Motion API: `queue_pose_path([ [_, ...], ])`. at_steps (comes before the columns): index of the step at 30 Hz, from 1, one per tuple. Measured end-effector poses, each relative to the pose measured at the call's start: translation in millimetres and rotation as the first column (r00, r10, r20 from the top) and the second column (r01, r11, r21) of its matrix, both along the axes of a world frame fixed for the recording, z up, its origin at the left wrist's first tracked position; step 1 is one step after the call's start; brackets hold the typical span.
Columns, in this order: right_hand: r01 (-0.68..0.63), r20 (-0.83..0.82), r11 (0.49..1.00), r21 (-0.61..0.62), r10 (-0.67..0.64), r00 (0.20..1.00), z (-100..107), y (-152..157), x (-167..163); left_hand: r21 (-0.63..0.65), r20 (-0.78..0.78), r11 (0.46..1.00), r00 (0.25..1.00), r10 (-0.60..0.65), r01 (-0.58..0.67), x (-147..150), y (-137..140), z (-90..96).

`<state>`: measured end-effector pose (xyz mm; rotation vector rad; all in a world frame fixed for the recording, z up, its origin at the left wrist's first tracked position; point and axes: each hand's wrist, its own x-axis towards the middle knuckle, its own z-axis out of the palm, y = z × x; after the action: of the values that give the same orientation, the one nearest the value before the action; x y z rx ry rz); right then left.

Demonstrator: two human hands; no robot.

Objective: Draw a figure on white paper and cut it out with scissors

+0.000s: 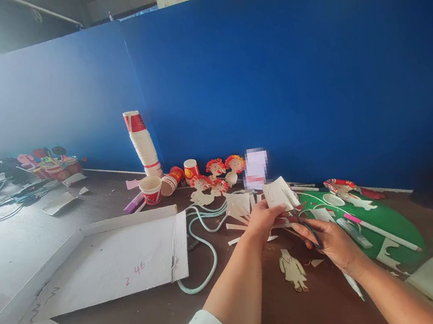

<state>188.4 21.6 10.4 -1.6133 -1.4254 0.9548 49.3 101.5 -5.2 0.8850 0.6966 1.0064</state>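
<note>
Left grip first: the left hand (pixel 265 217) is pinching a squarish piece of off-white paper (pixel 279 194) with some lines drawn on it, held up over the bench (pixel 278 316). Right grip: the right hand (pixel 330 242) is wrapped round the handles of a pair of dark scissors (pixel 314 235), and the blades are up at the paper's lower right edge. Can't really tell how far apart the blades are.

Just below the hands there's a little paper figure (pixel 293 271) lying flat, body and legs cut out. Paper strips are scattered under and around the left hand. Right of that, a green sheet (pixel 406 233) with a pink-and-white marker (pixel 390 236) lying across it, plus another cutout with a red fringed head (pixel 342 188) at its far edge.

Farther back, a bunch of red-fringed paper heads (pixel 216 168) sits next to some red and white paper cups (pixel 191 170), with a tall leaning cup stack (pixel 144 146) beside them. Over on the left is a shallow white box lid (pixel 133 257), a pale looped cable (pixel 213 253) next to it, and a blue partition (pixel 287 63) behind everything.
</note>
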Motion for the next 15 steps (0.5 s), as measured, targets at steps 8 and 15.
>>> queue_pose_path([
  [8, -0.008, 0.0, 1.0, 0.006, 0.008, 1.0, -5, 1, 2, 0.011, 0.009, 1.0, 1.0, 0.028, -0.028, 1, -1, 0.1],
  [15, -0.039, 0.003, 0.999, 0.009, 0.039, 0.999, -13, 4, 8, 0.027, 0.044, 1.0, 0.999, -0.001, 0.0, 2, 0, -1.4],
])
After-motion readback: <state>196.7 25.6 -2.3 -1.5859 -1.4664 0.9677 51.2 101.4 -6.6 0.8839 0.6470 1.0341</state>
